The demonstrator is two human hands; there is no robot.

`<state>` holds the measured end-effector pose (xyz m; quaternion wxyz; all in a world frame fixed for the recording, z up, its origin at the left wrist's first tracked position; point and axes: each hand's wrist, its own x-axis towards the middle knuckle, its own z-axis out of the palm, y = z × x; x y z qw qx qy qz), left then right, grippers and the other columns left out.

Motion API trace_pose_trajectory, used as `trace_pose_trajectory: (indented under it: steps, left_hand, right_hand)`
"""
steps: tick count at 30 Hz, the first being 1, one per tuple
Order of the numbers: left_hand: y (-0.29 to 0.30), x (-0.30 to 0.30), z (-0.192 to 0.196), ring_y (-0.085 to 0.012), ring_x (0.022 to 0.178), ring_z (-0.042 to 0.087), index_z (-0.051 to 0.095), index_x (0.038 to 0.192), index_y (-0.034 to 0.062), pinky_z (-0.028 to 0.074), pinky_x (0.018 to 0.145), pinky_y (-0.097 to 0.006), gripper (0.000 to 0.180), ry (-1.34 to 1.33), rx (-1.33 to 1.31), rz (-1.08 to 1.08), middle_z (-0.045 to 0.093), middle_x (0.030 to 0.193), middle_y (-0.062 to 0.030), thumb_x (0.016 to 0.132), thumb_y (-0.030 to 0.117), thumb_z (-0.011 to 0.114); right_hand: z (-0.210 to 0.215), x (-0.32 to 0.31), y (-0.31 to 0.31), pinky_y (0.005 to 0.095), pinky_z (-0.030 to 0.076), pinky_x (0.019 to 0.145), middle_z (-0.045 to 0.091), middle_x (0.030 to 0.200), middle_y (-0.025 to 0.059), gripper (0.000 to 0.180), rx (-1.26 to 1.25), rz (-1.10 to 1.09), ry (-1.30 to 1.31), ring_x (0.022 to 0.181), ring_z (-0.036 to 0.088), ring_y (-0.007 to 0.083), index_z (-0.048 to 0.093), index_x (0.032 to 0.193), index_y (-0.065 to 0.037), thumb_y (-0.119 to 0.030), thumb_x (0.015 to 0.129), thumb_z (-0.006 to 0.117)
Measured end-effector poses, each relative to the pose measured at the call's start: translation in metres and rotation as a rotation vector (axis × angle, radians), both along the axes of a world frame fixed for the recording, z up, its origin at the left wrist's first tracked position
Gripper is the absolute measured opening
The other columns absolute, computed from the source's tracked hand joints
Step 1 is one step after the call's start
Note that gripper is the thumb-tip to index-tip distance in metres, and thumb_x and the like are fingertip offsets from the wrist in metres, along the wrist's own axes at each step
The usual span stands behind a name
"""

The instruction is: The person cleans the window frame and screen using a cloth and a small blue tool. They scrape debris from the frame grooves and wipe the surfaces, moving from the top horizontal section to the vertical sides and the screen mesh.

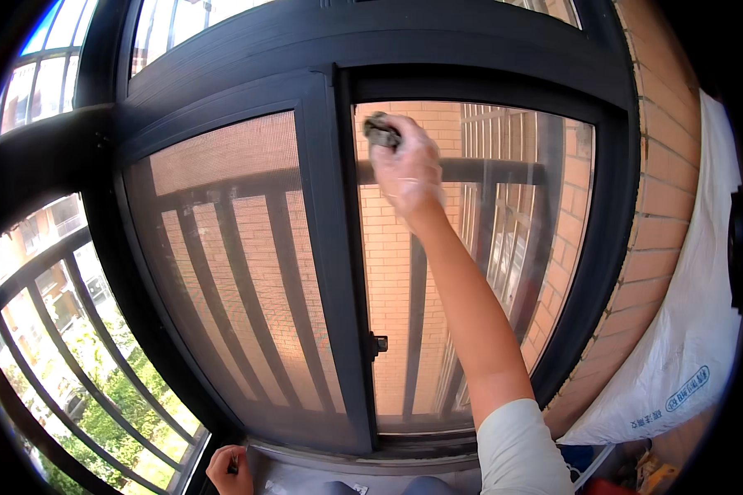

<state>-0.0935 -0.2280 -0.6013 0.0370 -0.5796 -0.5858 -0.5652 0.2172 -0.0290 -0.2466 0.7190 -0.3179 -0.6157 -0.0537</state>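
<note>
Left hand (227,469) rested at 7 o'clock on the sill (305,472), grip closed on something small, unclear. Right hand (406,169) pressed a dark rag (380,129), grip closed, at the pane's (487,272) 11 o'clock corner. Judged early: most glass below looked unwiped.

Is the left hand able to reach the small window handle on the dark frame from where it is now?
Probably yes: the left hand rests low by the sill, and nothing lies between it and the handle above it.

A grey window sill (305,474) is running along the bottom beneath the dark window frame (326,247), with the left hand (227,470) resting on it.
</note>
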Motion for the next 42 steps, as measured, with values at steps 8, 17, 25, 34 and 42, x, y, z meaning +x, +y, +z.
trace_pose_trajectory:
  steps: [8, 17, 25, 34, 42]
  left_hand:
    - [0.019, 0.041, 0.023, -0.0081, 0.055, 0.048, 0.062, 0.074, -0.0002, 0.033, 0.047, -0.021, 0.009, -0.086, 0.092, -0.083, 0.063, 0.075, -0.0066, 0.074, -0.009, 0.061]
    - [0.015, 0.038, 0.003, -0.0085, 0.055, 0.042, 0.065, 0.083, 0.0009, 0.033, 0.046, -0.022, 0.012, -0.095, 0.051, -0.202, 0.06, 0.076, -0.0049, 0.078, -0.009, 0.06]
    - [0.021, 0.037, 0.021, -0.0096, 0.056, 0.05, 0.064, 0.074, 0.0006, 0.036, 0.05, -0.022, 0.009, -0.176, -0.025, -0.256, 0.062, 0.072, -0.0065, 0.072, -0.008, 0.064]
    - [0.073, 0.137, 0.174, -0.0057, 0.085, 0.055, 0.051, 0.128, 0.0007, 0.046, 0.066, -0.019, 0.044, -0.528, -0.358, -1.018, 0.061, 0.105, -0.0063, 0.087, 0.01, 0.064]
    - [0.108, 0.162, 0.175, -0.0008, 0.045, 0.037, 0.06, 0.097, 0.0037, 0.025, 0.039, -0.018, 0.012, -0.779, -0.53, -1.291, 0.054, 0.066, 0.0039, 0.091, 0.014, 0.06]
  right_hand:
    - [0.016, 0.035, 0.021, 0.0388, 0.046, 0.091, 0.063, 0.109, 0.0121, 0.038, 0.667, -0.592, -0.441, 0.108, 0.054, 0.0312, 0.062, 0.108, -0.006, -0.002, 0.07, 0.065]
    - [0.043, 0.045, 0.029, 0.0392, 0.047, 0.089, 0.064, 0.109, 0.0102, 0.038, 0.838, -0.851, -0.662, 0.11, 0.057, 0.0284, 0.062, 0.111, -0.005, -0.002, 0.073, 0.061]
    - [-0.043, 0.045, -0.026, 0.0334, 0.045, 0.095, 0.059, 0.113, 0.0121, 0.041, 0.011, 0.935, 0.405, 0.107, 0.057, 0.0211, 0.048, 0.121, 0.002, -0.002, 0.082, 0.06]
    - [-0.148, 0.058, -0.073, 0.036, 0.049, 0.09, 0.06, 0.108, 0.0093, 0.036, -0.745, 1.21, 0.446, 0.101, 0.059, 0.0201, 0.052, 0.116, -0.001, -0.002, 0.081, 0.062]
    - [-0.174, 0.06, -0.109, 0.0342, 0.049, 0.089, 0.059, 0.106, 0.0071, 0.038, -0.895, 1.199, 0.547, 0.099, 0.059, 0.0175, 0.05, 0.118, -0.001, -0.007, 0.083, 0.064]
